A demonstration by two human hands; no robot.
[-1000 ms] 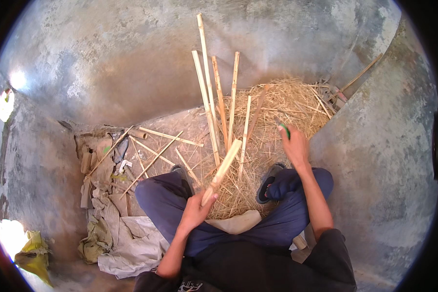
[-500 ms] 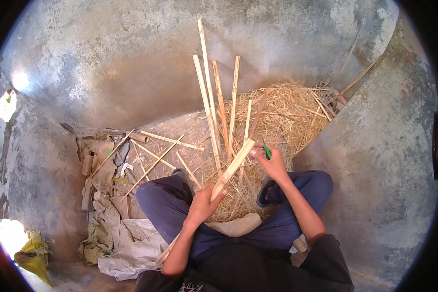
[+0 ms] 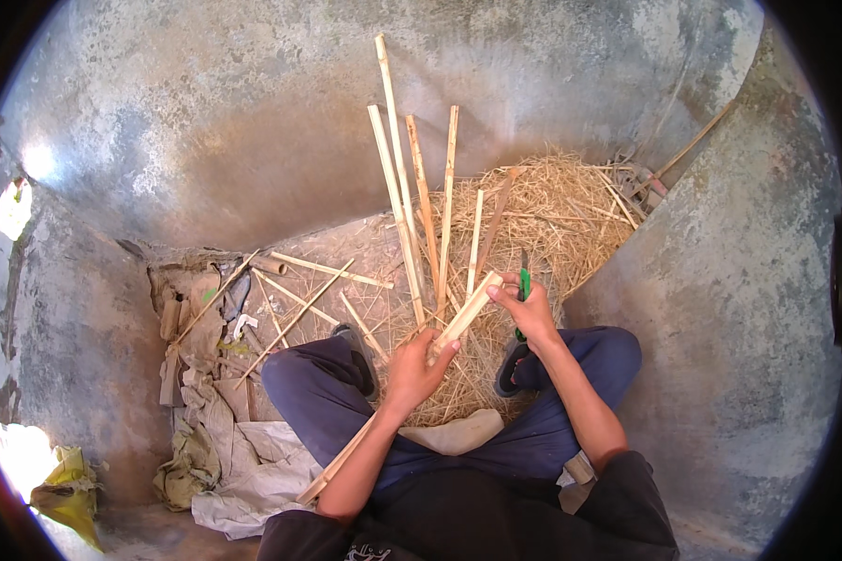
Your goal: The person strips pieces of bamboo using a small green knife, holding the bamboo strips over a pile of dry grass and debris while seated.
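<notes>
A pale split bamboo strip [image 3: 465,314] slants across my lap. My left hand [image 3: 415,371] is closed around its middle, and its lower length runs back beneath my left forearm. The strip's far end is between the thumb and fingers of my right hand [image 3: 531,314]. That same hand also grips a green-handled knife [image 3: 524,282], its dark blade pointing up and away from the strip. Just beyond my hands, several bamboo strips [image 3: 447,201] lean against the wall with their lower ends in the shavings.
A heap of straw-like shavings [image 3: 561,210] lies at the far right. Loose sticks [image 3: 299,309] are scattered on the left floor beside crumpled sacking [image 3: 243,472]. Grey walls [image 3: 253,122] close in ahead and on both sides. A yellow bag [image 3: 68,491] sits at the lower left.
My left hand has slid up and right along the strip, closer to my right hand. The knife has turned in my right hand, so its handle and blade now point upward.
</notes>
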